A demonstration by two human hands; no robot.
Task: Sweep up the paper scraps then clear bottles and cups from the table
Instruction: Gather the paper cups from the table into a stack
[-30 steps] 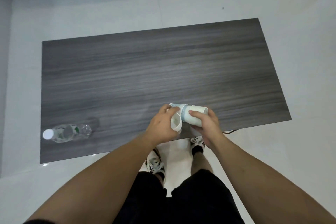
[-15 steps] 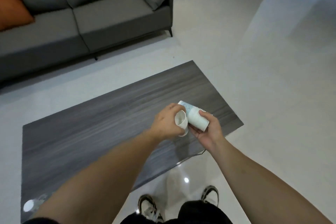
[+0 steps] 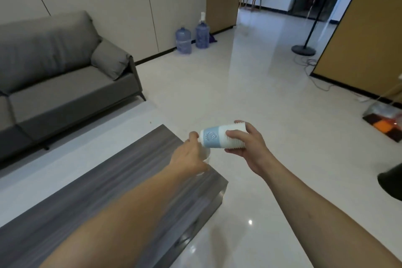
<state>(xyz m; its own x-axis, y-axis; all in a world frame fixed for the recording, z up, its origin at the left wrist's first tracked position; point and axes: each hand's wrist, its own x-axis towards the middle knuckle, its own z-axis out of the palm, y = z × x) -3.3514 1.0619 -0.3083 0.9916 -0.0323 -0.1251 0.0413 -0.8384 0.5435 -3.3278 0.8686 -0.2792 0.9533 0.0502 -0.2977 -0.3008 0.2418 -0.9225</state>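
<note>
Cups [image 3: 219,139] are off the worktop [image 3: 121,183], stacked sideways in the gripping right hand [image 3: 248,148] above its far right corner, while the left hand [image 3: 191,154] holds another cup; disposal seemingly remains.

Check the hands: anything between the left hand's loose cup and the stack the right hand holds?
Nothing visible. The right hand grips the sideways stack of white paper cups with a blue band. The left hand holds a single white paper cup just below the stack's blue end, no object between them.
</note>
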